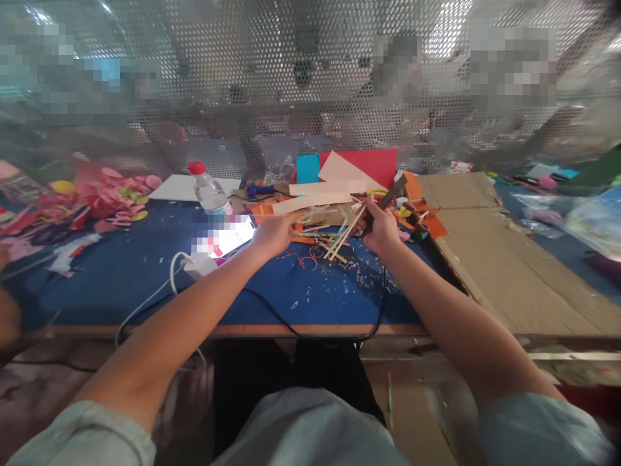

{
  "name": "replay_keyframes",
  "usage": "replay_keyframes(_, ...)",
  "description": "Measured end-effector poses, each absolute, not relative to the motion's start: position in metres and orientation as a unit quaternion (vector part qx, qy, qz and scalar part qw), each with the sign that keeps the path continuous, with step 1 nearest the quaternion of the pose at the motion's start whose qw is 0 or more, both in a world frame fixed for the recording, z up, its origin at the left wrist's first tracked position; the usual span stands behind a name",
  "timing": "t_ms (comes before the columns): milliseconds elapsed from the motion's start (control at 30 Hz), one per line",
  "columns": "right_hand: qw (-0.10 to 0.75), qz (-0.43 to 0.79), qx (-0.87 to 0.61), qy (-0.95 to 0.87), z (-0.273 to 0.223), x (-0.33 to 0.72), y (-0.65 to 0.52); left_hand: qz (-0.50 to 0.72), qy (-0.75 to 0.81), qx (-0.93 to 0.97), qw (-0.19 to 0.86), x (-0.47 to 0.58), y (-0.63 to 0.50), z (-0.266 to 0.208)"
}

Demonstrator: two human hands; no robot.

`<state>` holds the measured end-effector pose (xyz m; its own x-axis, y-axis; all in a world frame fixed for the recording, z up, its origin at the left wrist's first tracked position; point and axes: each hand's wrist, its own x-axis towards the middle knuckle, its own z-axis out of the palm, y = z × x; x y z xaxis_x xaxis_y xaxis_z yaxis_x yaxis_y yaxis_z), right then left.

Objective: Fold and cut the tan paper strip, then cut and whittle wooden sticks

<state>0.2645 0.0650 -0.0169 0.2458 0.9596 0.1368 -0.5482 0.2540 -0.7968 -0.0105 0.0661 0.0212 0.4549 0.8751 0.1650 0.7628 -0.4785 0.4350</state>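
My right hand [381, 226] is closed at the middle of the table. Thin pale wooden sticks [345, 234] slant down and left from its fingers. A dark, elongated tool [394, 191] shows just behind this hand; whether the fingers also grip it is unclear. A black cable [383, 294] hangs below the hand. To the left, my left hand [274, 234] has its fingers pinched together, near several loose sticks and scraps. What sits between those fingertips is too small to make out. Beside its wrist lies a lit phone [235, 237].
A red-capped bottle [211, 193] stands behind the phone, with a white charger [198, 265] in front. Pink scraps [121, 194] heap at left. Paper strips [320, 194] and a red sheet [378, 165] lie at the back. Cardboard [514, 259] covers the right. A perforated metal screen [272, 77] rises behind.
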Motion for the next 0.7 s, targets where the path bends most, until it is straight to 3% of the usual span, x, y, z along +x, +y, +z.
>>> replay_keyframes(200, 0.716, 0.528, -0.322, -0.323, -0.017, 0.265, 0.063, 0.261, 0.507, 0.813, 0.118, -0.004, 0.064, 0.016)
replay_keyframes(400, 0.692, 0.538, -0.345, -0.336, -0.019, 0.264, 0.059, 0.268, 0.505, 0.813, 0.109, -0.001, 0.054, 0.008)
replay_keyframes(533, 0.690, 0.532, -0.356, -0.338, -0.022, 0.262, 0.058, 0.250, 0.497, 0.830, 0.047, -0.002, 0.047, 0.010)
replay_keyframes(700, 0.687, 0.522, -0.350, -0.365, -0.026, 0.267, 0.062, 0.266, 0.524, 0.807, 0.062, -0.003, 0.039, 0.014)
